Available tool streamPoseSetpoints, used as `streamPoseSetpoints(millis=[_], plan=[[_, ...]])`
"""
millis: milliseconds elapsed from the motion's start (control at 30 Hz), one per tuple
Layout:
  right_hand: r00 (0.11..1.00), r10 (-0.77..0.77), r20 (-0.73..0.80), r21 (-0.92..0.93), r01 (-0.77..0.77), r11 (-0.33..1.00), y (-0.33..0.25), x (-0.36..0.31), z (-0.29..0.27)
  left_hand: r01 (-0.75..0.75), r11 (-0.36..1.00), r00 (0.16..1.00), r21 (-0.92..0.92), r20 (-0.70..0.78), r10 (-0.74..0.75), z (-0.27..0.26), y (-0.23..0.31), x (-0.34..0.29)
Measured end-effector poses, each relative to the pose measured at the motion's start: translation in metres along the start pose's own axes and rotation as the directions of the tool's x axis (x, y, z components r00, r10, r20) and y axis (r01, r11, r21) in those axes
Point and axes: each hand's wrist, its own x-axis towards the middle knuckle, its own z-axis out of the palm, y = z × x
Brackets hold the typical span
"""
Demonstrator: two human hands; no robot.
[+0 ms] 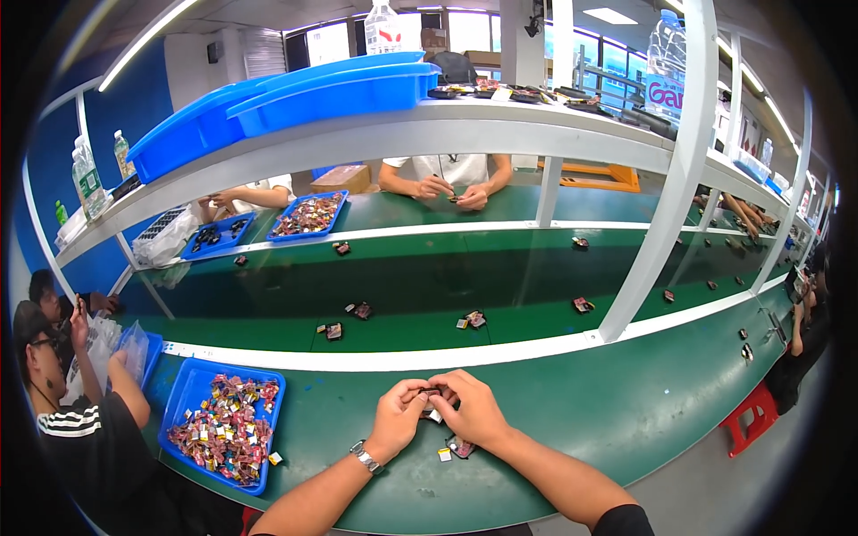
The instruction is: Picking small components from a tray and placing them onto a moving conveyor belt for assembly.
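Near the middle of the green bench, my left hand (399, 420) and my right hand (472, 409) meet over a small dark electronic part (432, 393). Both hands are closed on it, fingertips pinching its edges, and a pale piece shows below it. My fingers hide most of its shape. Just under my right hand lies a similar small electronic assembly (462, 446), with a white and yellow block (444, 455) beside it. To the left of my left hand sits a blue tray (280, 393) heaped with many small reddish circuit pieces (225, 427) bearing pale blocks.
Beyond a white rail, a green conveyor belt (411, 286) carries scattered small assemblies (476, 319). A metal post (657, 214) rises at right, supporting a shelf with blue trays (340, 94). Co-workers sit across, at left and at far right, near a red stool (749, 420).
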Motion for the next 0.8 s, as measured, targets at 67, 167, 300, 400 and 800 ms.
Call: streamPoseSetpoints(millis=[67,167,300,400,800], plan=[[0.999,0.032,0.027,0.005,-0.032,0.999,0.001,-0.001,0.001,-0.059,0.997,0.998,0.041,-0.015,0.06,0.0,-0.003,0.001],[0.993,0.117,0.017,0.088,-0.118,0.989,0.009,0.004,0.003,-0.03,0.999,0.999,0.038,-0.012,0.03,0.0,0.0,0.002],[0.952,0.271,-0.142,0.289,-0.222,0.931,0.055,0.035,-0.017,-0.056,0.985,0.998,-0.166,-0.044,0.05,0.002,0.008,0.001],[0.845,0.31,-0.436,0.211,-0.239,0.948,0.114,0.067,-0.069,-0.056,0.995,0.998,-0.083,-0.011,0.055,-0.001,0.009,0.003],[0.959,0.075,-0.275,-0.657,-0.244,0.713,0.108,0.085,-0.063,-0.041,0.999,0.996,0.03,0.084,0.038,-0.009,-0.002,0.007]])
